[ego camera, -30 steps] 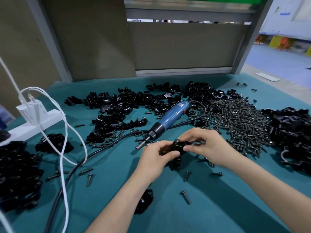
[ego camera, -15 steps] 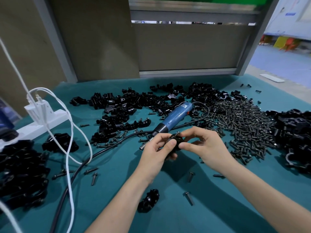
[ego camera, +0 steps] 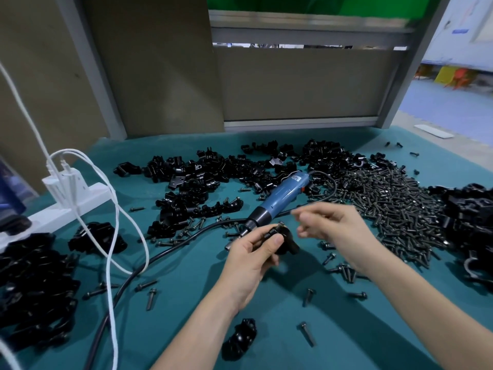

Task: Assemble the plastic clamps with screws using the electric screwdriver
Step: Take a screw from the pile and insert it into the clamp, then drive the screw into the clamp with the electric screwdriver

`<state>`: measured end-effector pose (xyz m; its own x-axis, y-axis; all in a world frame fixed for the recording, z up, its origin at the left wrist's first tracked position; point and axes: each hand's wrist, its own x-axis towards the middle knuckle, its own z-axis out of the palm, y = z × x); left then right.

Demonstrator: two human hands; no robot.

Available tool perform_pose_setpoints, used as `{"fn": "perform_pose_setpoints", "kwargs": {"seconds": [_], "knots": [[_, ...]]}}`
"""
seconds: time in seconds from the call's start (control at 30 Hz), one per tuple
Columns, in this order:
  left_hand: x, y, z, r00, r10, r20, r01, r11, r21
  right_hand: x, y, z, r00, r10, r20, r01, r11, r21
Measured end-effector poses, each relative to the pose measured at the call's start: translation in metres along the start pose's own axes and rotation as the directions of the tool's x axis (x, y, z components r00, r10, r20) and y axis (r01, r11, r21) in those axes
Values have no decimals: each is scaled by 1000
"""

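My left hand (ego camera: 250,259) grips a black plastic clamp (ego camera: 283,240) above the teal table, with a screw head showing on top of the clamp. My right hand (ego camera: 337,231) hovers just right of the clamp, blurred, fingers loosely curled and holding nothing I can see. The blue electric screwdriver (ego camera: 280,198) lies on the table just behind both hands, its tip pointing toward my left hand. A big pile of dark screws (ego camera: 386,206) spreads to the right. Loose black clamp parts (ego camera: 213,174) lie heaped behind the screwdriver.
A white power strip (ego camera: 66,201) with white cables (ego camera: 114,236) sits at the left. The screwdriver's black cord (ego camera: 149,263) runs across the table toward me. More black clamps lie piled at the far left (ego camera: 32,284) and far right (ego camera: 472,222). One clamp (ego camera: 240,340) and scattered screws lie near me.
My right hand has let go of the clamp and drawn away to the right. My left hand keeps the clamp and has lifted it slightly.
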<state>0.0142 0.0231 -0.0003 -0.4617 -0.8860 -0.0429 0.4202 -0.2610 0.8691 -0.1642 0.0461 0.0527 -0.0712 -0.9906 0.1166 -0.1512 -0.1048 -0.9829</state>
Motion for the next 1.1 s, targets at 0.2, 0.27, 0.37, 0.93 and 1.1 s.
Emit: {"fn": "perform_pose_setpoints", "kwargs": {"seconds": [0.2,0.27,0.37,0.93,1.1], "knots": [[-2,3,-2,1000,-16,25,16,1000,-16,93,10,-1,858,446,-256,-472,880,-47],[-1,3,-3,1000,-30,1,30,999,-30,111,13,14,799,538,-268,-583,802,-128],[2,2,-3,999,-43,-19,42,998,-48,127,20,29,725,577,-377,-661,736,-146],[2,13,-12,999,-53,4,53,994,94,96,-8,-5,940,205,-272,278,2,961],[7,18,-25,991,80,-104,-50,963,266,94,10,-3,976,106,-188,190,-10,982]]}}
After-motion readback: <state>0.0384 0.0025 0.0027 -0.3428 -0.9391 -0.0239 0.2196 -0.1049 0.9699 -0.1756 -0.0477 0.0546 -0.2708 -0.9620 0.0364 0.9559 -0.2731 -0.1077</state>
